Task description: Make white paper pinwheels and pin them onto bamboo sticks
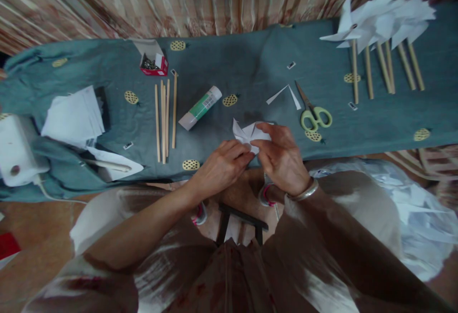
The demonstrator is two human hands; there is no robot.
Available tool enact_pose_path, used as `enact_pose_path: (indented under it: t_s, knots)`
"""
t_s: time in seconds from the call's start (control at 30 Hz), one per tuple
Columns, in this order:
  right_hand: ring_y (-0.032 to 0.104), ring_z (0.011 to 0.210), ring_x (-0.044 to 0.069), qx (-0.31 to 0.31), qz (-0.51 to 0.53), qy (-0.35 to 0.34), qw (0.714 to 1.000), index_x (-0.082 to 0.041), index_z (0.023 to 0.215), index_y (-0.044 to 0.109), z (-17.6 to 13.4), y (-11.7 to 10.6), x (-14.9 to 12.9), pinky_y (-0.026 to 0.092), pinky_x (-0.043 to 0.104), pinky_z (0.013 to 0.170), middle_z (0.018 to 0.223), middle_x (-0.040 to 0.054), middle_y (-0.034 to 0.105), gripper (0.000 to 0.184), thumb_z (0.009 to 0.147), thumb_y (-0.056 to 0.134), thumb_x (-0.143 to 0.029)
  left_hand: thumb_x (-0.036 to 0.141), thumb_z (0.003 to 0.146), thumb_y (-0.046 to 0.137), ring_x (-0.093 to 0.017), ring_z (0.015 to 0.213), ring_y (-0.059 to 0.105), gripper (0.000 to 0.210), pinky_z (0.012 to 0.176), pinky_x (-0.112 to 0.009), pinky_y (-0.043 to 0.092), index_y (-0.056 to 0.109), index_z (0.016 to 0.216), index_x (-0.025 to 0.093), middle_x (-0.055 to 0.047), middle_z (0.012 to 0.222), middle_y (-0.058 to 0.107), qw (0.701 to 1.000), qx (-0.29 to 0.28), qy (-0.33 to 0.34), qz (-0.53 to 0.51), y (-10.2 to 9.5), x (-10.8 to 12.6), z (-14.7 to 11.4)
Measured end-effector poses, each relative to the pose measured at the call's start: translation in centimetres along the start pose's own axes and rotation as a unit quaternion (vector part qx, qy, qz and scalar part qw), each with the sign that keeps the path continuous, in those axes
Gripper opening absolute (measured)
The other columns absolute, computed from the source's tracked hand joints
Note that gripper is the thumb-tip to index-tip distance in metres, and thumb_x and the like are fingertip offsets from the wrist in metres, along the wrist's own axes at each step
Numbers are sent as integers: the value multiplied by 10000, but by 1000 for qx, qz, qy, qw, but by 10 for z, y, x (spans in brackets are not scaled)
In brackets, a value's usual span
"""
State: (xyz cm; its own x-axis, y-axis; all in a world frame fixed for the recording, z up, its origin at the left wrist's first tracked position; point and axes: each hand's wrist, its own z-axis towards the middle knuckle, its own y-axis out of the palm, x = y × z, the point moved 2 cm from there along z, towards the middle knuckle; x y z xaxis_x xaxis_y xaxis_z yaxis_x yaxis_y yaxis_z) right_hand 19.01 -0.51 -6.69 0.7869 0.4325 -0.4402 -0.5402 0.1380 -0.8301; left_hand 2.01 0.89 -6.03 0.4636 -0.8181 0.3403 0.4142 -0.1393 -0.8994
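**Folded white paper held in both hands, nearer than the glue stick**

The folded white paper (241, 132) is to the right of and nearer than the glue stick (201, 108), with the left hand's (226, 162) fingers curled tight on its near side. The right hand (281, 155) pinches its right side between thumb and fingers.

Left of the glue stick lie thin wooden sticks (174, 112), with a red box (157, 67) beyond them. Farther left are a paper stack (73, 115) and a white device (17, 143). To its right come two paper slivers (295, 97), then green-handled scissors (315, 114), close beyond the right hand. Paper pinwheels (384, 24) sit far right.

The near edge of the blue-green cloth (250, 67) runs by the hands, nearer than the glue stick; its far edge meets a curtain (214, 0). Beyond the glue stick, plain cloth stretches rightward toward the pinwheels.
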Motion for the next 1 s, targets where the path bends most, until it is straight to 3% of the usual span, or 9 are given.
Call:
enact_pose_path:
  t_s: [0.17, 0.53, 0.8, 0.9, 1.0]
  knots:
    - [509, 1181, 282, -5, -62, -21, 998, -176, 981, 667, -3, 5, -9, 464, 446, 939, 1331, 133, 585, 257, 905, 436, -94, 212, 986, 460, -209, 888, 575, 221, 756, -342, 457, 657, 1034, 126, -88, 948, 653, 1000, 2, -8, 20, 1, -1, -2]
    - [509, 1208, 280, 2, -44, -10, 999, -192, 891, 643, 1, 10, -9, 471, 447, 900, 1339, 120, 588, 206, 893, 455, -109, 219, 987, 469, -199, 873, 567, 208, 762, -334, 441, 657, 994, 130, -78, 937, 651, 1000, -1, -8, 27, 0, -1, 1]
    - [615, 1110, 278, 76, 29, 71, 994, -193, 991, 700, 8, -14, 13, 477, 499, 1001, 1168, 104, 698, 264, 862, 476, -139, 181, 982, 477, -199, 891, 565, 187, 767, -334, 440, 654, 1016, 131, -76, 970, 668, 998, 14, 10, 60, -2, 1, 1]
    - [631, 1123, 292, 51, 38, 106, 992, -187, 1089, 688, 12, -15, 22, 486, 513, 999, 1175, 121, 705, 294, 877, 487, -219, 171, 975, 492, -196, 872, 557, 180, 761, -336, 432, 659, 1030, 133, -70, 972, 675, 997, 25, 15, 74, -4, -3, -1]
    - [688, 971, 273, 28, 53, 144, 988, -176, 1121, 682, 13, -15, 24, 540, 468, 904, 1037, 111, 745, 314, 881, 505, -272, 147, 970, 490, -201, 904, 559, 184, 768, -344, 427, 663, 1034, 135, -75, 1009, 684, 995, 45, 14, 87, -6, -11, -2]
